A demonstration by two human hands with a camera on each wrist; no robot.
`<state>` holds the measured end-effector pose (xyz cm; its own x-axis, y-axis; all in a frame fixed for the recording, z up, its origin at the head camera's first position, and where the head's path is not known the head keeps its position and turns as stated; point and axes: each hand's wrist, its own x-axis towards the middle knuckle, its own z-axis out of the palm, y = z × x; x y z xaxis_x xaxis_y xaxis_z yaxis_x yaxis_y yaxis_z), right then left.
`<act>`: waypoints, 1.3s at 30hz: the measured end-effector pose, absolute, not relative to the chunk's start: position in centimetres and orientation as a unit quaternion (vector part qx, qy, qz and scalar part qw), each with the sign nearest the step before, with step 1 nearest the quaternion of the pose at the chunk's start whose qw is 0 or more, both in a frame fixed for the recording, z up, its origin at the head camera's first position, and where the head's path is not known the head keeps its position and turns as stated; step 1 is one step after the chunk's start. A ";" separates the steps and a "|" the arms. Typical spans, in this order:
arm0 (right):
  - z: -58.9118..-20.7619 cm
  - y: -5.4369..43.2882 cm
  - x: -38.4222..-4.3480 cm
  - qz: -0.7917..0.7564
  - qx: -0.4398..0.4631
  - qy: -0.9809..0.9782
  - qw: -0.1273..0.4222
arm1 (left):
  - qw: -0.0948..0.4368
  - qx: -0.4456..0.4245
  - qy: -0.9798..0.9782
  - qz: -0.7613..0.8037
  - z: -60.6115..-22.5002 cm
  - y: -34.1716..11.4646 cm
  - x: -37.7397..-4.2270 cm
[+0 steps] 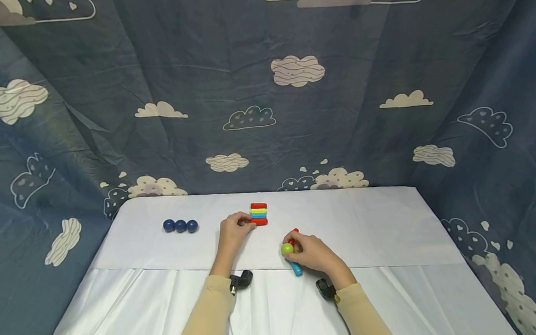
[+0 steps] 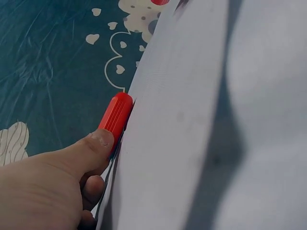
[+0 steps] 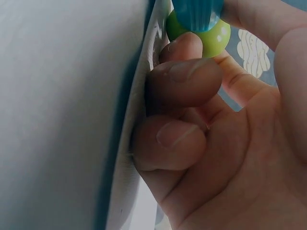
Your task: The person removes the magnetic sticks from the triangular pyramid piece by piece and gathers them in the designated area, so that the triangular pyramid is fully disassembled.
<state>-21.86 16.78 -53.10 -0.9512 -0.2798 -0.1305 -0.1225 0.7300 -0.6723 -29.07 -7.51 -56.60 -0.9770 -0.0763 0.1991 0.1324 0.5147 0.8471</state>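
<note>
Near the table's back middle, my left hand (image 1: 233, 234) pinches the left end of a red stick (image 1: 261, 222), its thumb on top in the left wrist view. Light blue (image 1: 259, 216), yellow (image 1: 258, 210) and red (image 1: 259, 205) sticks lie parallel just behind it. Thumb and fingers of my right hand (image 1: 315, 252) grip a green ball (image 1: 287, 248). A blue stick (image 1: 296, 269) points toward the front from this ball, and a red stick (image 1: 292, 241), partly hidden by the fingers, lies on its far side. Whether both sticks are joined to the ball, I cannot tell.
Three dark blue balls (image 1: 181, 226) sit in a row on the left of the white-covered table (image 1: 370, 222). A dark blue curtain (image 1: 241, 50) with cloud prints encloses the back and sides. Black straps with small devices (image 1: 241, 280) are on both wrists.
</note>
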 end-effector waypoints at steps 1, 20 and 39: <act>-53.1 16.8 -21.9 -0.351 -0.108 0.923 0.112 | 0.108 -0.018 -0.864 -0.491 -56.6 -7.5 -29.1; -53.1 16.8 -22.1 -0.349 -0.113 0.924 0.111 | 0.158 -0.049 -0.820 -0.547 -54.6 -7.4 -27.0; -53.0 16.6 -21.9 -0.306 -0.148 0.938 0.069 | 0.085 -0.071 -0.806 -0.581 -55.4 -5.5 -23.2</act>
